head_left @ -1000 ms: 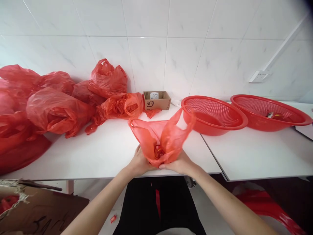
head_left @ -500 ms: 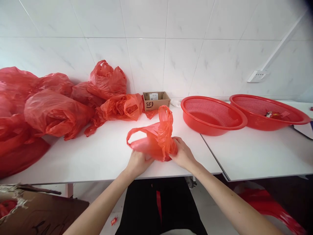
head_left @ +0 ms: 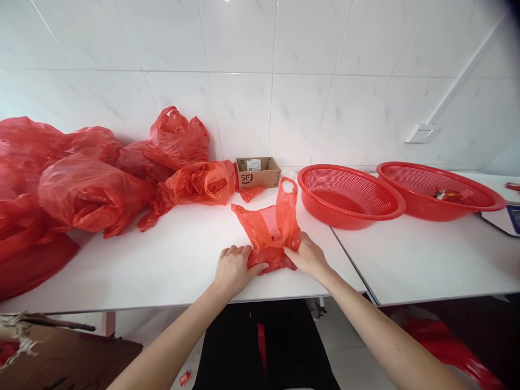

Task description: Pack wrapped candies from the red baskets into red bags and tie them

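Note:
A red plastic bag [head_left: 273,238] with loop handles rests on the white table [head_left: 162,260] in front of me. One of its handles stands up at the right, and the mouth gapes a little toward the wall. My left hand [head_left: 235,269] grips the bag's near left side, thumb over the plastic. At the right side, my right hand [head_left: 307,255] pinches the bag, its fingers partly hidden behind the plastic. Something darker shows through the bag's lower part, but I cannot make out what it is.
Several filled red bags [head_left: 93,189] are heaped at the left. A small cardboard box [head_left: 260,176] stands by the wall. Two red mesh baskets [head_left: 349,214] sit at the right, the farther one holding small wrapped items. A scale [head_left: 504,216] is at the far right.
The bag has come down onto the table and turned, its handle now pointing up and away. My left hand has shifted right, thumb now over the front of the bag.

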Demonstrator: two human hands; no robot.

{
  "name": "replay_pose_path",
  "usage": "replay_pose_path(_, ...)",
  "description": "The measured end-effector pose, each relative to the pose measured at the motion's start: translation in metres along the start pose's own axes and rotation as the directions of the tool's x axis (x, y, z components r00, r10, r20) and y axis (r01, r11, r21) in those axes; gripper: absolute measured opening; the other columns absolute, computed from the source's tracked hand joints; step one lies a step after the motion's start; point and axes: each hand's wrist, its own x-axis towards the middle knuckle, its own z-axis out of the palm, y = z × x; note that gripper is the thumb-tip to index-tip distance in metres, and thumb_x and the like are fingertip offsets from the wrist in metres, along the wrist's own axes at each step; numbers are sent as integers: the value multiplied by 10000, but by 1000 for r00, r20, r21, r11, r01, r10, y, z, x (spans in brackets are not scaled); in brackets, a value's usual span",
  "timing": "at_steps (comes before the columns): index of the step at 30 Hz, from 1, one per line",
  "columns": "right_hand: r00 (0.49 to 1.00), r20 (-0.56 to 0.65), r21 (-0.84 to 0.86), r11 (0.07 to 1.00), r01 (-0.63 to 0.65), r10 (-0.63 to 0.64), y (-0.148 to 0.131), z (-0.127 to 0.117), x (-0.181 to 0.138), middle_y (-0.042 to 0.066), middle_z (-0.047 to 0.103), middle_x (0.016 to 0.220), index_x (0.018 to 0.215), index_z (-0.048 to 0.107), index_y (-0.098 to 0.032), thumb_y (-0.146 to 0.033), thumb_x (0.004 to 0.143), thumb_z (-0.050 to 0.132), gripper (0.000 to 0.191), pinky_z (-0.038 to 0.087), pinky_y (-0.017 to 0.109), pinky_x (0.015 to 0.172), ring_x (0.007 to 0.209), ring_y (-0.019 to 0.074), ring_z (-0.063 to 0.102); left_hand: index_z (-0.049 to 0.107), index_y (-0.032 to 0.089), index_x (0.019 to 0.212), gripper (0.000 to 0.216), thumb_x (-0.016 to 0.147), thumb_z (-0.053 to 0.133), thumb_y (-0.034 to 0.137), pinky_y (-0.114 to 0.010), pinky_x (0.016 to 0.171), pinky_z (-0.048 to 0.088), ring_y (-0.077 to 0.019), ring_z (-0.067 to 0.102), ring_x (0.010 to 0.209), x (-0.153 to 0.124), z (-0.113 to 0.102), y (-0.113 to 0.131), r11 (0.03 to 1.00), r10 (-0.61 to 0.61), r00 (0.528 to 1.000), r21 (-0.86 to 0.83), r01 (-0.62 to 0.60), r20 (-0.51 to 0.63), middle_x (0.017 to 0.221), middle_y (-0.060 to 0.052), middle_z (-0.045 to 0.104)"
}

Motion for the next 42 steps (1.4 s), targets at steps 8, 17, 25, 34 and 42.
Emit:
replay_pose_path(8, 996, 69, -142, 988, -54, 64, 17, -20, 7, 124, 719, 845, 940, 671, -195, -550, 904, 437, 426, 466, 392, 669, 837, 334, 683, 618, 195, 697, 536, 862, 436, 672, -444, 823, 410, -307, 624, 847, 0, -19, -16, 988, -65, 998, 142, 64, 2, 791, -107, 670)
replay_pose_path(17, 966, 79, 14, 969, 247, -247, 4, -6, -5, 66, 650, 1152, 1235, 541, -262, -417, 679, 763, 619, 468, 361, 840, 1087, 281, 600, 547, 228, 1242, 642, 741, 657, 615, -441, 958, 394, -326, 572, 1119, 1, -14, -4, 996, -31, 1000, 79, 31, -2, 1247, -118, 619)
replay_pose_path(25, 990, 126, 78, 995, 59, -68, 20, -35, 6, 73, 695, 1098, 1196, 552, -250, -597, 814, 597, 518, 487, 347, 750, 933, 257, 670, 632, 194, 1066, 454, 816, 572, 569, -483, 906, 426, -356, 593, 1082, 8, -37, -28, 992, -128, 991, 22, 127, 46, 1169, -134, 653)
replay_pose_path(34, 991, -101, 653, 757, 4, 83, -13, -64, 53, 125, 611, 1240, 1298, 457, -236, -623, 780, 633, 670, 477, 416, 925, 1133, 260, 588, 526, 240, 1051, 473, 757, 632, 595, -435, 903, 437, -298, 555, 1102, 30, -63, 15, 910, -252, 918, -399, 117, -306, 1182, -84, 585)
replay_pose_path(42, 986, -167, 828, 545, 130, 20, -55, -132, 86, -10, 637, 840, 1012, 587, -216, -182, 812, 604, 203, 521, 214, 652, 710, 90, 630, 608, 181, 838, 275, 817, 606, 455, -315, 794, 470, -168, 598, 798, 56, -136, -1, 650, -256, 918, -757, -68, -302, 824, -16, 646)
